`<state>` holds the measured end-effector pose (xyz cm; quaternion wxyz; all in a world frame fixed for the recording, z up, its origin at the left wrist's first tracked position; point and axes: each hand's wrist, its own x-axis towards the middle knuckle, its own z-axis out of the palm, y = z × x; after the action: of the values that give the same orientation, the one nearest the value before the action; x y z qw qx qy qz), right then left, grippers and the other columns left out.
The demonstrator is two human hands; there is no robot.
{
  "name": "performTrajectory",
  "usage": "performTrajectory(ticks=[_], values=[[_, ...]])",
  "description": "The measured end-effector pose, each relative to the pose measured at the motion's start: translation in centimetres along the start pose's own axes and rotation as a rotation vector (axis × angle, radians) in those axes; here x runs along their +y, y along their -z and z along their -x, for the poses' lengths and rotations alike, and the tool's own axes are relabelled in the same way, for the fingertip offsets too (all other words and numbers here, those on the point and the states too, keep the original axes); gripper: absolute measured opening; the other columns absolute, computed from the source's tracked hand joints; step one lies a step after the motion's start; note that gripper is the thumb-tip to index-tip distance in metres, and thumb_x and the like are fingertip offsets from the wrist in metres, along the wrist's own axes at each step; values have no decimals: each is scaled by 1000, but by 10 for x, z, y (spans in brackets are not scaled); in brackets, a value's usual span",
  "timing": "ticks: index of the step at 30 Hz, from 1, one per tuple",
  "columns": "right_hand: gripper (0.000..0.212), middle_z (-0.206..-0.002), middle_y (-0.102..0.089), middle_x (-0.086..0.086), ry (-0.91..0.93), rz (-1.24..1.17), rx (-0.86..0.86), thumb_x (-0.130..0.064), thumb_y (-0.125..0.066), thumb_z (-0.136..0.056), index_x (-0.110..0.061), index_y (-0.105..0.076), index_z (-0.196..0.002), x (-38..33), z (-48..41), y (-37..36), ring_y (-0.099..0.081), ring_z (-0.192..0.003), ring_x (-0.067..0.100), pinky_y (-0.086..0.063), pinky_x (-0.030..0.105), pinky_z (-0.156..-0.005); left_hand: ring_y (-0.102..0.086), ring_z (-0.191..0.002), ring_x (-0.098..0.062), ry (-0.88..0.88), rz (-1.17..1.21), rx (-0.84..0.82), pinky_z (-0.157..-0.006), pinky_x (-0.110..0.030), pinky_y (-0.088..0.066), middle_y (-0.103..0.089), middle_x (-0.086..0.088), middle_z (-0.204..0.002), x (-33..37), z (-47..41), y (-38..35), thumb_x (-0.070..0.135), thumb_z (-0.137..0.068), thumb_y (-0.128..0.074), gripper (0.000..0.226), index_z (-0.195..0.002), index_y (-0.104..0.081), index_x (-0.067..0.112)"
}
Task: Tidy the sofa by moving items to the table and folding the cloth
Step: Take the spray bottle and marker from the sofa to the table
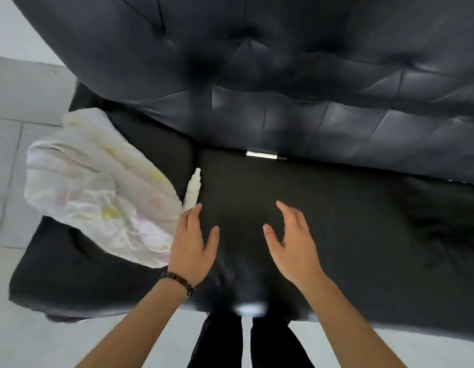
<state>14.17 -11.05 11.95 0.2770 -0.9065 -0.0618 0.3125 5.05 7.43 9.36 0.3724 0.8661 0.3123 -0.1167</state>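
A crumpled white cloth [97, 187] with faint yellow and pink prints lies on the left end of the black sofa seat [350, 221]. A small white bottle [192, 189] lies beside the cloth's right edge, in the seam between seat cushions. A white marker pen [262, 154] rests at the back of the seat against the backrest. My left hand [192, 245] hovers open over the seat, its fingertips just below the bottle. My right hand [294, 243] is open too, a little to the right, holding nothing.
The tufted black leather backrest [283, 75] fills the top of the view. Grey tiled floor [15, 128] lies to the left and below the seat's front edge. My dark-trousered legs [246, 341] stand against the sofa front.
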Motion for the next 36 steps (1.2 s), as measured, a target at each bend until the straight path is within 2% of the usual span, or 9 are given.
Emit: performTrajectory(ticks=[3, 6, 9, 14, 18, 22, 28, 32, 36], values=[[66, -157, -24, 4, 66, 189, -40, -39, -50, -98, -19, -20, -153, 20, -79, -51, -26, -144, 21, -28, 37, -116, -41, -127, -39, -16, -242, 38, -101, -50, -40, -37, -20, -143, -52, -76, -50, 35, -89, -60, 67, -143, -35, 5], [69, -160, -18, 9, 100, 297, -39, -40, -49, -98, -16, -17, -154, 37, -143, -86, -16, -148, 25, -23, 43, -118, -38, -122, -45, 43, -441, 106, -101, -55, -33, -38, -26, -138, -90, -127, -86, 42, -84, -61, 74, -140, -37, 0], [68, -155, -28, 10, 154, 374, 70, -40, -51, -96, -14, -24, -152, 49, -199, -104, -24, -143, 29, -29, 46, -115, -43, -111, -43, 54, -562, 175, -93, -53, -34, -44, -25, -128, -108, -149, -107, 51, -82, -54, 78, -137, -36, -2], [71, -144, -38, 8, 182, 520, 241, -50, -56, -84, -11, -40, -141, 57, -240, -116, -35, -132, 32, -35, 46, -104, -44, -107, -42, -5, -652, 211, -89, -53, -34, -46, -24, -123, -127, -161, -117, 59, -82, -43, 82, -136, -35, -2], [79, -135, -41, 9, 163, 654, 233, -59, -55, -74, -11, -42, -136, 50, -252, -110, -39, -123, 34, -27, 52, -109, -45, -106, -40, -33, -634, 222, -88, -52, -35, -49, -20, -120, -128, -161, -116, 58, -83, -44, 78, -135, -37, 0], [77, -134, -36, 12, 149, 786, 155, -63, -48, -78, -12, -40, -134, 43, -260, -106, -37, -122, 34, -22, 56, -111, -45, -103, -39, -31, -616, 223, -86, -52, -37, -50, -19, -116, -127, -163, -111, 49, -89, -45, 66, -134, -38, 1], [64, -133, -40, 12, 187, 735, 140, -61, -45, -91, -13, -41, -133, 48, -262, -100, -42, -119, 34, -40, 53, -97, -46, -101, -40, -41, -605, 206, -85, -53, -35, -52, -21, -114, -126, -165, -110, 34, -91, -53, 58, -135, -39, -1], [60, -135, -39, 11, 228, 724, 168, -58, -43, -95, -18, -39, -140, 67, -246, -102, -43, -118, 32, -37, 46, -98, -47, -100, -41, -56, -599, 202, -87, -53, -37, -51, -22, -114, -126, -160, -112, 26, -89, -55, 57, -136, -37, 0], [36, -118, -48, 12, 230, 534, 282, -44, -46, -99, -19, -51, -124, 100, -209, -113, -53, -102, 28, -41, 42, -87, -50, -91, -37, -140, -663, 268, -87, -50, -34, -53, -19, -109, -125, -134, -127, 21, -91, -50, 52, -139, -37, 7]])
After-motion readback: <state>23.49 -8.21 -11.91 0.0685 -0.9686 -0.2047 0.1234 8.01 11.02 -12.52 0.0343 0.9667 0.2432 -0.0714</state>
